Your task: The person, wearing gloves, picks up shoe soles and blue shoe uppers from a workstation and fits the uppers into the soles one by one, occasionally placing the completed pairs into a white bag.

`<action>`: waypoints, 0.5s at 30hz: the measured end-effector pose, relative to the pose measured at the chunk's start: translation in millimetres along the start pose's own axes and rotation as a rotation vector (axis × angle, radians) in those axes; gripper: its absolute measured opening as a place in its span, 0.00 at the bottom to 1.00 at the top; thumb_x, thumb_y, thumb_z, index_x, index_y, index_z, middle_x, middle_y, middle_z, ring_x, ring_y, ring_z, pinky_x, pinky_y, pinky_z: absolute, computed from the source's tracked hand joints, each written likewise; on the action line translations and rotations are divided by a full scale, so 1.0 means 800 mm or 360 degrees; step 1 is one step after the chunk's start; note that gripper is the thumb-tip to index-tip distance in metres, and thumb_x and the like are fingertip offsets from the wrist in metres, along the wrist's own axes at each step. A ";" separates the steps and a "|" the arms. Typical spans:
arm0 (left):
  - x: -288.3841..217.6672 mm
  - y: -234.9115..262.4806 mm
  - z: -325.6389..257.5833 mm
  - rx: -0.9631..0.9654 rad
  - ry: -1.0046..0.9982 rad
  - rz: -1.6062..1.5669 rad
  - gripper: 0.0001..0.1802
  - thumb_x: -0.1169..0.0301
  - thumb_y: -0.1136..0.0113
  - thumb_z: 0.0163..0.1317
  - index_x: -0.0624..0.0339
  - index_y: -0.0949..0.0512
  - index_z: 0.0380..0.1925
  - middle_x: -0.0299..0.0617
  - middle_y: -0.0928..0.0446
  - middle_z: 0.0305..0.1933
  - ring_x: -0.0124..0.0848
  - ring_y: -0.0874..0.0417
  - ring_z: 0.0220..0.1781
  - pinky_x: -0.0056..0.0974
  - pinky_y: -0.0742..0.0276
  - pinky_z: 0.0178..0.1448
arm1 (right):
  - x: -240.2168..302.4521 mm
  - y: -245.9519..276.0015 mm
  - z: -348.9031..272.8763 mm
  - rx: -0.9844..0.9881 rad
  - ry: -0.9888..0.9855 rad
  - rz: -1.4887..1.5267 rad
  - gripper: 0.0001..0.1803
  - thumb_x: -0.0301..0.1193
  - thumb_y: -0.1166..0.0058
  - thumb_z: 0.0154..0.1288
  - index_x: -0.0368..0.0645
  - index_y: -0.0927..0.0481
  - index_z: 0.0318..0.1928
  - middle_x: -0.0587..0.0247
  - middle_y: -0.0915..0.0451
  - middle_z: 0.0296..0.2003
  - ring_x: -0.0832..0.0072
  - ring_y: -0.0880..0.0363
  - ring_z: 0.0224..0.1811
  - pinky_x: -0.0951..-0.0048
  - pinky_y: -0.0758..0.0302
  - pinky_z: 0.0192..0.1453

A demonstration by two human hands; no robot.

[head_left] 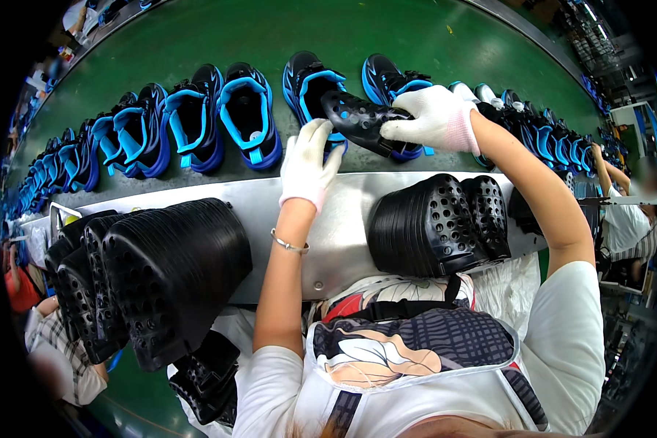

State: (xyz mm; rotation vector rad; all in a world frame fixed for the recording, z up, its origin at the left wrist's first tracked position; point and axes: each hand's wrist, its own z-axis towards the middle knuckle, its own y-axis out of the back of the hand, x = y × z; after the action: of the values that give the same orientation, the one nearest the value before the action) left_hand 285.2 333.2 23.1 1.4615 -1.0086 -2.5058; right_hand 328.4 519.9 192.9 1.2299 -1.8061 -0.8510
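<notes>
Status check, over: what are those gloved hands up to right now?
Right hand gripping black perforated insert, one end over opening of black-and-blue shoe. Left hand at that shoe's rear, grip unclear. Insert hides part of the opening.

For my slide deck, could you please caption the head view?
Gloved right hand holds a perforated black insert over a shoe, left hand close by.

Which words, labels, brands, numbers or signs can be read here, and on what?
None can be read.
Perforated black form in the right hand: no legible text.
Pale round mark inside a blue-and-black shoe: too small to read.
Background: too small and blurred.
</notes>
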 end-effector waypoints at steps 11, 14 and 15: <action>-0.013 -0.046 0.019 0.0130 -0.0002 0.0062 0.12 0.60 0.38 0.59 0.52 0.19 0.40 0.42 0.23 0.42 0.47 0.25 0.43 0.48 0.25 0.48 | 0.016 0.016 0.086 0.0147 -0.0085 -0.0483 0.29 0.52 0.48 0.56 0.35 0.15 0.37 0.43 0.17 0.33 0.53 0.17 0.38 0.60 0.21 0.45; -0.013 -0.039 0.031 0.0437 0.0164 0.0154 0.16 0.58 0.41 0.61 0.54 0.19 0.43 0.44 0.21 0.45 0.48 0.21 0.47 0.48 0.23 0.50 | 0.039 -0.005 0.119 0.0086 -0.0038 -0.0693 0.26 0.48 0.49 0.58 0.36 0.15 0.39 0.44 0.16 0.37 0.51 0.17 0.42 0.59 0.21 0.48; -0.014 -0.037 0.039 0.0607 0.0221 0.0196 0.17 0.56 0.42 0.62 0.54 0.19 0.45 0.45 0.20 0.47 0.48 0.20 0.48 0.48 0.22 0.51 | 0.048 -0.017 0.123 0.0079 -0.0074 -0.0735 0.24 0.46 0.49 0.61 0.38 0.15 0.42 0.45 0.16 0.40 0.52 0.17 0.44 0.59 0.21 0.50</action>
State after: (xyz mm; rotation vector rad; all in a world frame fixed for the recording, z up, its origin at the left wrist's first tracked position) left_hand 273.8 375.9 25.0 1.5781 -1.5600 -2.1763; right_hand 239.4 488.9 143.7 1.7077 -1.6076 -1.0978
